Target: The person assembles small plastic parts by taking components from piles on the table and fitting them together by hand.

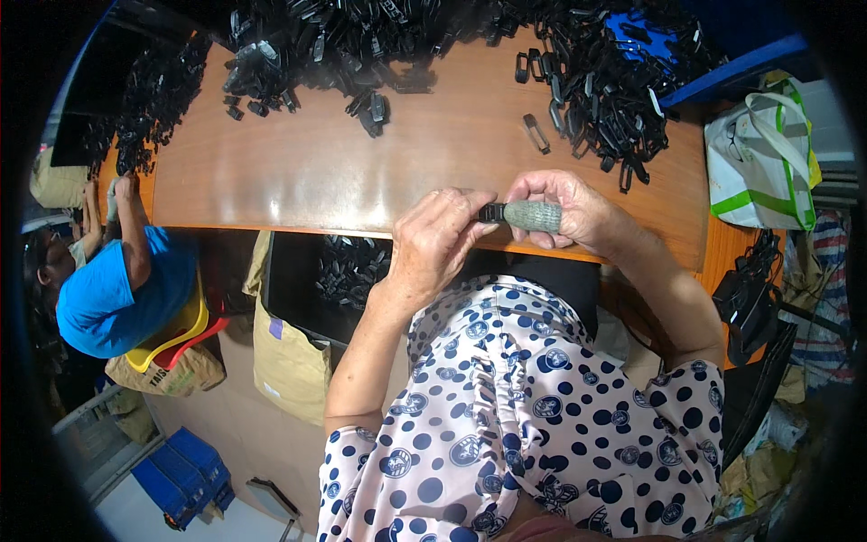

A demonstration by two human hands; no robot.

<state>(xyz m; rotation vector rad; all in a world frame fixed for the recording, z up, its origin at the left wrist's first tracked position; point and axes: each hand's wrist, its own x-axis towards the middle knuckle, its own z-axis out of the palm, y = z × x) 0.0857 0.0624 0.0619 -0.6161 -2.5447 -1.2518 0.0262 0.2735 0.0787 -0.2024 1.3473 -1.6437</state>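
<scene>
Above the near edge of the wooden table, a small black plastic piece (491,213) sits between my two hands; its exact kind is hard to make out. My left hand (432,237) pinches it from the left with closed fingers. From the right, the curled fingers of my right hand (582,206) close on the same piece. A grey-green knitted finger cover (533,215) wraps my right thumb and hides part of the piece. Across the table lie a heap of black plastic parts (330,45) and, to the right, a pile of black frame-shaped parts (596,108).
One loose frame part (536,134) lies apart from its pile. Below the table edge, a lined tan sack (284,370) holds black pieces. A white-green bag (759,163) stands at the right. A person in a blue shirt (135,289) works at the left.
</scene>
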